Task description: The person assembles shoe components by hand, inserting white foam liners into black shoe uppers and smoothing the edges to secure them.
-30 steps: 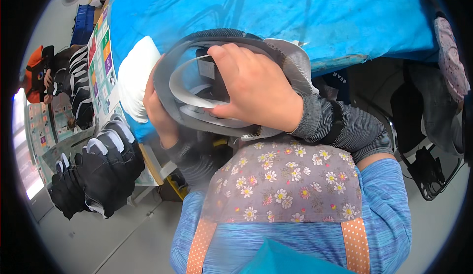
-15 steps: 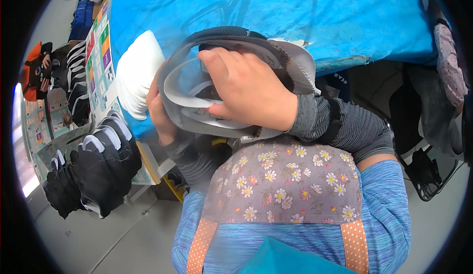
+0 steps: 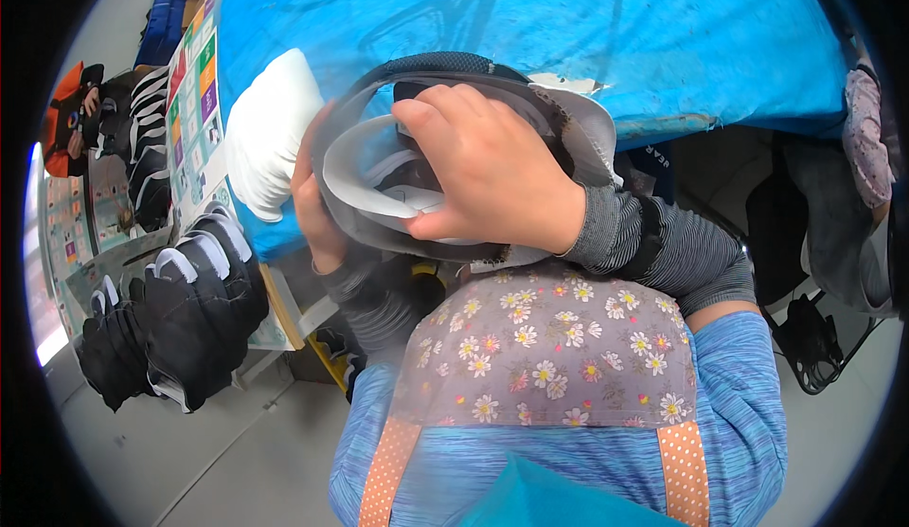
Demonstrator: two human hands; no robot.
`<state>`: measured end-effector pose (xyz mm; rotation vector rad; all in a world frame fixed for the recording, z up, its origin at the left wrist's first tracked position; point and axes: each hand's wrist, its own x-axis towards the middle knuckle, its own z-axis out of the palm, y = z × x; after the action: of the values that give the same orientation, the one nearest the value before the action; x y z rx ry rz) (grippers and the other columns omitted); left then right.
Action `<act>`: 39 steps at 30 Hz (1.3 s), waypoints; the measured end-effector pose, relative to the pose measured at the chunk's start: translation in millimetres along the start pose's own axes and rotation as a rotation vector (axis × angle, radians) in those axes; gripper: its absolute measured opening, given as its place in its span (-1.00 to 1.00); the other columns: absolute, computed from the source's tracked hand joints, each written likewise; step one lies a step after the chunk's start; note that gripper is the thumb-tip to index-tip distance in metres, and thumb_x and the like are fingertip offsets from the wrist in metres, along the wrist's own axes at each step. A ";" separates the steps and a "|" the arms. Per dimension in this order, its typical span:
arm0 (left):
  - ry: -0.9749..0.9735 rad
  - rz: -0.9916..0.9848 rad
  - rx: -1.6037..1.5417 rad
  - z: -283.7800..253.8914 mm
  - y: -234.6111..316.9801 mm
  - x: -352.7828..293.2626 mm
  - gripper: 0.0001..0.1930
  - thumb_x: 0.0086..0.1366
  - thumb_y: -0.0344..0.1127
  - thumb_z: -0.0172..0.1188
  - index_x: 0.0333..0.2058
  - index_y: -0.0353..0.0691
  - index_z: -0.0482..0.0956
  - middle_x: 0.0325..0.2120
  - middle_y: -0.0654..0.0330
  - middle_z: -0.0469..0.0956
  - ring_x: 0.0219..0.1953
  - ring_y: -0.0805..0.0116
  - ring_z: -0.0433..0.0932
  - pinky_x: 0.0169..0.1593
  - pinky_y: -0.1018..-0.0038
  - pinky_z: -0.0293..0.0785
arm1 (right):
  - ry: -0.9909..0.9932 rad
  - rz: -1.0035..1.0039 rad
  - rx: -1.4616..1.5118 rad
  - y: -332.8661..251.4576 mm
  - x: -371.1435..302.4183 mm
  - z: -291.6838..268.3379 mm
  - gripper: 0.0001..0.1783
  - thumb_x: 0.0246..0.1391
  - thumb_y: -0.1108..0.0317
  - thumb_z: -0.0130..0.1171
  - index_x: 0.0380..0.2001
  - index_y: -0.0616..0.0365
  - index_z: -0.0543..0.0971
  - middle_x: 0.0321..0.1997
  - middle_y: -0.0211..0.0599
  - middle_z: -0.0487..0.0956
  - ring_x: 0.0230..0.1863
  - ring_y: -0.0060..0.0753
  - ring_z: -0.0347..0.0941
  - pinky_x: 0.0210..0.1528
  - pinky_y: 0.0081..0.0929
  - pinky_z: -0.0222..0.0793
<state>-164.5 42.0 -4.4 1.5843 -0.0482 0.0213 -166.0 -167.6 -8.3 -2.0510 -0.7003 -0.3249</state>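
In front of me is a rounded, hollow fabric piece (image 3: 365,229), with dark mesh along its far edge and a frayed right edge. It looks like a shoe upper, though its kind is not certain. My left hand (image 3: 317,205) wraps round its left outer side, partly hidden by it. My right hand (image 3: 492,167) reaches over the opening and grips the piece. Its thumb presses the end of a pale curved strip (image 3: 355,181) inside, while several other fingertips are hidden within. A white bundle (image 3: 275,134) lies left of the piece.
A blue-covered table (image 3: 663,35) spreads beyond my hands, its near edge worn. At left hang stacked black pieces with white parts (image 3: 204,300), beside a printed board (image 3: 194,115). A person in orange (image 3: 68,115) is at far left. A patterned sleeve (image 3: 866,129) shows at right.
The view has shifted slightly, so the piece and both hands sit a little further right. Both hands keep nearly the same hold, with the right fingers slightly shifted over the opening.
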 end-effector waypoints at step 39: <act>-0.159 0.328 0.585 -27.7 21.3 4.5 -0.36 0.33 -0.02 0.10 0.18 -0.47 0.45 0.16 -0.07 0.48 0.22 0.17 0.43 0.28 0.33 0.25 | 0.057 -0.046 0.112 7.0 -2.7 21.5 0.07 -0.32 0.30 0.58 0.24 0.26 0.18 0.06 0.06 0.45 -0.03 0.13 0.51 -0.04 -0.18 0.50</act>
<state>-160.5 69.3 17.5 2.1436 -0.4609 0.1791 -164.9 -153.5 -26.2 -1.9148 -0.7154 -0.3608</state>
